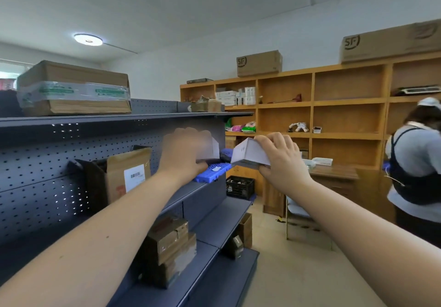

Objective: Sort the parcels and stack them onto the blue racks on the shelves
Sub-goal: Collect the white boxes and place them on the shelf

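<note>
A small white box (248,154), smooth card with sharp corners, sits tilted in the right hand (282,163), with fingers curled over its top and the thumb under it, just beside the shelf's end. The left hand (183,154), smeared by motion, grips a second white box (214,148) above the ribbed blue rack (212,172) on the dark perforated metal shelf (71,120). A labelled brown parcel (128,175) leans nearby, its left part lost in shadow.
</note>
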Demonstrator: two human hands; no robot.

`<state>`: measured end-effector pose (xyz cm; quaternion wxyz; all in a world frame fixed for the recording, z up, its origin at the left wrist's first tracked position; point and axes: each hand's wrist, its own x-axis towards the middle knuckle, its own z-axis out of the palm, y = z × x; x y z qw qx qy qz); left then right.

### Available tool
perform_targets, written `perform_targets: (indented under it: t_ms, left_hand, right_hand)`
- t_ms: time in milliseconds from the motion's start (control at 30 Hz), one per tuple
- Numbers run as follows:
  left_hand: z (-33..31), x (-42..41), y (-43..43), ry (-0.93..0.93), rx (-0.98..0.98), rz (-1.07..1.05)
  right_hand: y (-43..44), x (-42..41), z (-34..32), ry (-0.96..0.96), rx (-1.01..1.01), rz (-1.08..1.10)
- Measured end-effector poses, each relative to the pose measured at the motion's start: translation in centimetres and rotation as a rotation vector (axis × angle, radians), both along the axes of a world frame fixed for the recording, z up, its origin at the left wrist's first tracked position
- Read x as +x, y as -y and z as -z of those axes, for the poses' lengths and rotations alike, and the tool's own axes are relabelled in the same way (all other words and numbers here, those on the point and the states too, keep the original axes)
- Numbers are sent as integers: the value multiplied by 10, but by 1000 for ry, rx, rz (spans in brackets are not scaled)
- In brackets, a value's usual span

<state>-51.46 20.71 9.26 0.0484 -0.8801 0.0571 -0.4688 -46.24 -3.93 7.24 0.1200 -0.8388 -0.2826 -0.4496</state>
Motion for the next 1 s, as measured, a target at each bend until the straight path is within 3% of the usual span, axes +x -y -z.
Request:
perform_targets:
  t_ms: [167, 433, 667, 1000]
  left_hand:
    - [25, 58, -12, 9, -86, 75]
    - [35, 159, -25, 38, -26, 164]
    - [46, 231, -27, 75, 69, 256]
    - [93, 305, -20, 49, 53, 321]
  right_hand:
    - [-8, 40, 23, -78, -45, 72]
    - [-18, 106, 21, -104, -123, 181]
    - [-30, 167, 32, -88, -49, 243]
    - [-32, 237, 73, -148, -36, 307]
